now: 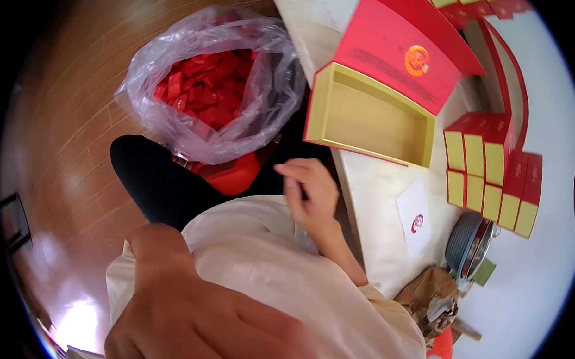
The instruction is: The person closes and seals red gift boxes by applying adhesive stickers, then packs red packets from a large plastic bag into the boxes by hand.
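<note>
- The right hand (312, 196) is up over the lap. Its fingers are bent in a loose curl, and there is a gap between thumb and finger.
- The left hand (200, 322) is big and blurry, very near the camera. I cannot tell if it is open or closed, or if it holds something.
- Behind the hands is the person's cream cloth shirt (266, 248), and past it are the black trousers (148, 174).
- A smooth bright red thing (237, 174) sits at the lap, near the right hand.
- Just past that is a big clear plastic bag (139, 79), wide open at the top. Lots of small shiny red packets (208, 88) are piled inside it.
- On the other side of the right hand is a long white table (374, 227).
- A red box with a yellow inside (372, 122) sits at the table's edge, with its red lid (399, 50) up. The lid has a round gold picture.
- A white paper with a red round mark (413, 212) lies near the box.
- Farther over are stacked small red and yellow boxes (490, 167), a round grey basket (464, 242) and crumpled brown paper (429, 295).
</note>
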Tool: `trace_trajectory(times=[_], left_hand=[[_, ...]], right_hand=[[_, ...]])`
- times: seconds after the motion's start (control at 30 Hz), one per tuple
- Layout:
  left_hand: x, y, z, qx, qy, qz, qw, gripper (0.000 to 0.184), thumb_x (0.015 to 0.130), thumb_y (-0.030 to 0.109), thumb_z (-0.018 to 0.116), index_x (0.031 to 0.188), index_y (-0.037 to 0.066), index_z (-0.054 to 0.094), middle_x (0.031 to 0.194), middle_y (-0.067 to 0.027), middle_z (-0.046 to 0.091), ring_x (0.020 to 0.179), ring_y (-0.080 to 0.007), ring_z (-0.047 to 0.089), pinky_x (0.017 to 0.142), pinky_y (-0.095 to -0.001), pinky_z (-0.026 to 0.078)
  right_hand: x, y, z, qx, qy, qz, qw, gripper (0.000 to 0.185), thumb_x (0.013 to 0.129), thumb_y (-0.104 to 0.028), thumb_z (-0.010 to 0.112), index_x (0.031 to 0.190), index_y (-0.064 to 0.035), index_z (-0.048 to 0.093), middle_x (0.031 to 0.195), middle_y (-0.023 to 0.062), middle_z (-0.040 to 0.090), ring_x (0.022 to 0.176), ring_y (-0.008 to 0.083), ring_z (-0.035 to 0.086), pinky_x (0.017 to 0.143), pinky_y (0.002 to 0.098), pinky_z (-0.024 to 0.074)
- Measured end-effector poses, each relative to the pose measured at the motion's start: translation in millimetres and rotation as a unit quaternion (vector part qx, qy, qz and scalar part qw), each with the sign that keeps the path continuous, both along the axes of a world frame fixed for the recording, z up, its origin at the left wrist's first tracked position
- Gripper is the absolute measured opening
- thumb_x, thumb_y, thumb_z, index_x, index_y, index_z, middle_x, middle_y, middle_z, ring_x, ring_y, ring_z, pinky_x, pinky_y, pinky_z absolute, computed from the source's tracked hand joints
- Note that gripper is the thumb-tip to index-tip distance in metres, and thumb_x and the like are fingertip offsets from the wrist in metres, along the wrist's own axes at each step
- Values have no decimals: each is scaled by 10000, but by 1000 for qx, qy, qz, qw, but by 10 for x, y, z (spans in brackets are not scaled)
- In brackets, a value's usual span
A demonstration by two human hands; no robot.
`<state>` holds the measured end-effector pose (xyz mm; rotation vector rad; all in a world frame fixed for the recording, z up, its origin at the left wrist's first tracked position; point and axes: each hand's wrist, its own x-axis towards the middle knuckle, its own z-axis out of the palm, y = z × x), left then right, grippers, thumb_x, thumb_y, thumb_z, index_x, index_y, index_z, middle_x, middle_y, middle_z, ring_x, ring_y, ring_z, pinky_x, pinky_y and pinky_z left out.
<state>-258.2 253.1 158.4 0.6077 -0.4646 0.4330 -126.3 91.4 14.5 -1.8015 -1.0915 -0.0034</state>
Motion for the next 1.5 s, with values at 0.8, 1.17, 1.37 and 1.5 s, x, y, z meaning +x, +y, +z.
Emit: trace_trajectory(times=[0.8, 1.17, 1.37, 1.5], left_hand=[[-931, 1145, -696, -139, -3, 151, 979, 282, 873, 132, 637, 1066, 66, 442, 947, -116, 598, 773, -170, 637, 726, -315, 545], [-713, 1797, -2759, 67, 620, 356, 696, 179, 936, 41, 541, 1112, 13, 565, 1024, -43, 593, 957, -105, 558, 882, -256, 430], [-619, 1791, -3689, -74, 597, 277, 749, 200, 972, 118, 521, 1148, 27, 552, 1061, -36, 590, 1037, -115, 543, 947, -271, 402], [-452, 1826, -3797, -100, 595, 265, 752, 204, 959, 147, 534, 1120, 26, 567, 1008, -28, 602, 950, -107, 542, 877, -267, 424]], right_hand=[[300, 2124, -2396, -246, 340, 84, 904, 185, 928, -100, 538, 1081, -17, 600, 838, 61, 658, 693, 114, 602, 613, 256, 492], [687, 3793, -3683, -299, 669, -127, 668, 725, 826, -397, 729, 1348, -11, 406, 1231, 240, 485, 1074, 344, 540, 910, 436, 491], [525, 4432, -3832, -385, 665, -227, 598, 551, 830, -402, 703, 1270, -135, 506, 1238, 87, 564, 1184, 280, 494, 946, 474, 435], [455, 4633, -3931, -374, 673, -260, 583, 473, 835, -372, 694, 1234, -175, 534, 1209, 25, 588, 1145, 233, 519, 927, 477, 437]])
